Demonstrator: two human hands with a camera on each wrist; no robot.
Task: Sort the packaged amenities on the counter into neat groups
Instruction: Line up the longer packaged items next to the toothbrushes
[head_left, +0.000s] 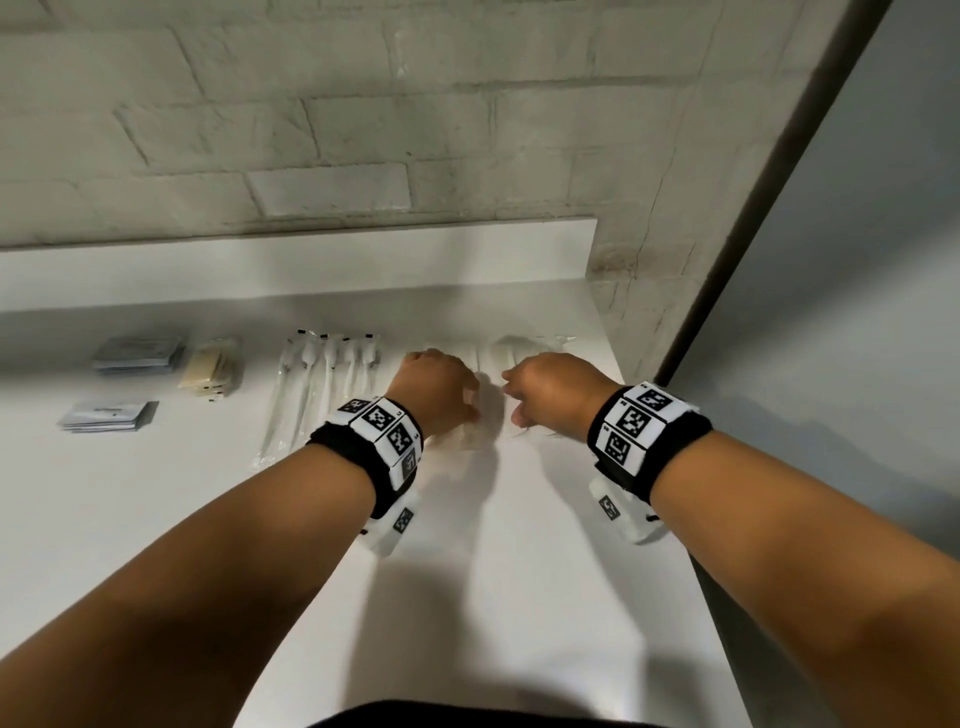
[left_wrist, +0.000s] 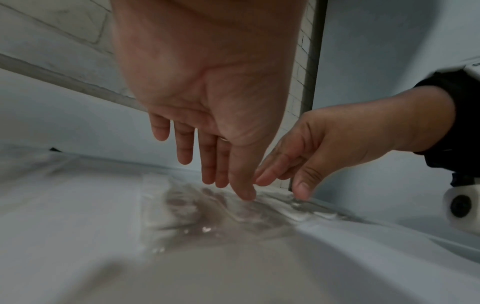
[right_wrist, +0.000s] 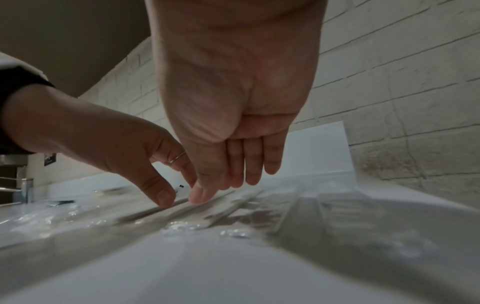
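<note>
My left hand (left_wrist: 207, 86) and right hand (right_wrist: 233, 92) had fingers straight, gripping nothing, tips touching the clear crinkly plastic packets (head_left: 483, 415) at the right end of the white counter (head_left: 519, 597). Rest looked done imo: grey sachet stacks (head_left: 137, 353), beige packets (head_left: 210, 369), wrapped toothbrush row (head_left: 322, 384) sat grouped to the left, so only squaring this last pile seemed left.

A hotel-style bathroom or washroom is suggested. A smooth white counter (head_left: 519, 519) with a low upstand is set against a wall of pale brick-shaped tiles (head_left: 311, 130). Single-use packaged amenities are laid on it in rows: wrapped toothbrushes (head_left: 322, 384), flat sachets (head_left: 137, 353) and clear plastic packets (head_left: 488, 410). A chrome tap-like fitting (right_wrist: 24, 190) is glimpsed at the counter's far end.
</note>
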